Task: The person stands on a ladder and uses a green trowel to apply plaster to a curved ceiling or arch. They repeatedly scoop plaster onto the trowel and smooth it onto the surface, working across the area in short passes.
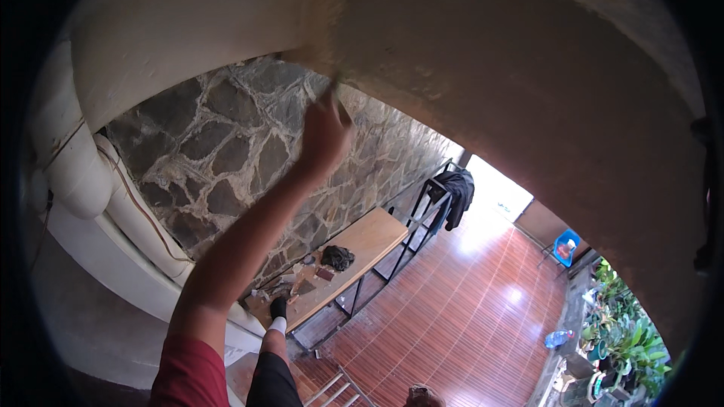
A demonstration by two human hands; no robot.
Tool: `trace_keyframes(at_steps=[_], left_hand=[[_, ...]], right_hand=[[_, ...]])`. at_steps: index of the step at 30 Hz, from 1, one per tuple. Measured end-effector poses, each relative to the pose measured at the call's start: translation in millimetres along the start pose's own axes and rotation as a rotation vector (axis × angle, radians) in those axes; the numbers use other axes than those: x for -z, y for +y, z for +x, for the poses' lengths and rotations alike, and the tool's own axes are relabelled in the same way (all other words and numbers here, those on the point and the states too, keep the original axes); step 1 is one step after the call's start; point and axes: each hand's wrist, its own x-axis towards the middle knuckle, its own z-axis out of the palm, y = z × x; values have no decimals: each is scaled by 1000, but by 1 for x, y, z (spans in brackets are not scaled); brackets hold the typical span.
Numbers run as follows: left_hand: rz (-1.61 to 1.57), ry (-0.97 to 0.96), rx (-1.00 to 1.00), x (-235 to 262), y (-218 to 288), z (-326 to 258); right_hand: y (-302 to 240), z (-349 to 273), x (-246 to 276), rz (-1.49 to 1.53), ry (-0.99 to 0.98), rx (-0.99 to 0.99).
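Observation:
My left hand is raised high on an outstretched arm with a red sleeve. It reaches the edge where a brownish rough-plastered ceiling patch meets the smooth cream part. The fingers are closed around a small thin dark tool, blurred, which touches the plaster edge. My right hand is out of the picture. My leg, in a black and white sock, stands far below on a wooden platform.
A stone wall runs behind the hand. The platform has a black metal frame and carries a dark cloth and small items. A jacket hangs at its end. Below lie a red tiled floor, a blue chair and plants.

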Motion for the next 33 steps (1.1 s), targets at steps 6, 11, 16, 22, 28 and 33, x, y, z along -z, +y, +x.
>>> trace_keyframes(at_steps=[6, 11, 16, 22, 28, 33], left_hand=[[86, 233, -54, -46, -49, 134], [263, -19, -88, -75, 25, 81], [7, -242, -112, -50, 99, -26], [-309, -158, -209, -4, 69, -52], [-119, 90, -34, -41, 40, 38], [14, -158, -44, -77, 120, -17]], right_hand=[[-7, -7, -2, 50, -141, 91], [2, -3, 4, 73, -147, 57], [16, 6, -2, 37, -188, -8], [21, 7, -5, 13, -149, -4], [20, 3, 9, 83, -56, 4], [28, 4, 18, 142, -80, 72]])
